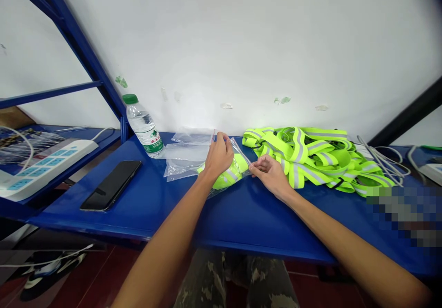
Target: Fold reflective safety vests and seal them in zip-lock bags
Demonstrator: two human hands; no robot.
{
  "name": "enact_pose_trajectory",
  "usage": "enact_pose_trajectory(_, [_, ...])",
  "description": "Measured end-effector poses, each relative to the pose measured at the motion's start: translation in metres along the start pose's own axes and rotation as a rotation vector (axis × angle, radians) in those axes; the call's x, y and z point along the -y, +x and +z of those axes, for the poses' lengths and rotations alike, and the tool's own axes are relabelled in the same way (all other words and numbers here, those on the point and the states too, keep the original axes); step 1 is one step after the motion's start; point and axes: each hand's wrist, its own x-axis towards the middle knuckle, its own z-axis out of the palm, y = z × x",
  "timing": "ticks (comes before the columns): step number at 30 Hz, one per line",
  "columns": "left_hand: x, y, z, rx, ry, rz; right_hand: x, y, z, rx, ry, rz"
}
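Note:
My left hand (219, 156) grips the top of a clear zip-seal plastic bag (238, 154), which holds a bundled neon-yellow reflective strap piece (229, 174). My right hand (269, 177) pinches the bag's right edge between thumb and fingers. To the right, a loose heap of neon-yellow reflective straps with silver bands (311, 158) lies close to my right hand. Left of my left hand, several flat clear plastic bags (184, 158) lie stacked on the blue metal shelf (241, 220).
A water bottle with a green cap (143, 126) stands against the white wall. A black smartphone (111, 186) lies face up on the shelf. At left sits a white power strip (44, 167). White cables (383, 163) lie at right, and blue shelf uprights (90, 59) rise at left.

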Motion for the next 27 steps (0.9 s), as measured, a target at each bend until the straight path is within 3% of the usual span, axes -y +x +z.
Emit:
enact_pose_trajectory(12, [-0.0026,-0.0024,0.0004,0.008,-0.002,0.020,0.0006,0.0012,0.0007,0.020,0.070,-0.027])
enact_pose_trajectory(27, [-0.0034,-0.0035,0.0036,0.020,-0.007,0.050,0.0060,-0.0014,0.0023,0.032,0.185,0.051])
